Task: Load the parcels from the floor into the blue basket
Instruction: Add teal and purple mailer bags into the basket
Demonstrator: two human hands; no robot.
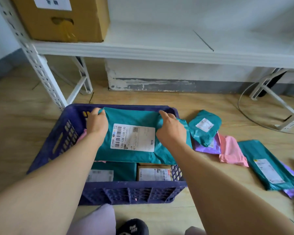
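A dark blue basket [58, 143] stands on the wooden floor in front of me. Over it I hold a large teal parcel [134, 153] with a white label. My left hand [97, 122] grips its far left corner and my right hand [171, 131] grips its far right edge. Below it in the basket lie a teal parcel [120, 172], a brown box [154, 173] and something pink [81, 136]. On the floor to the right lie a small teal parcel [204, 127], a purple one [205, 147], a pink one [231, 151] and a long teal one [265, 165].
A white metal shelf rack [143, 50] stands behind the basket, with a cardboard box [61, 19] on its left end. Its legs [46, 78] come down beside the basket's far left corner. A grey cable [241, 106] loops on the floor at right. My shoe [132, 226] is below.
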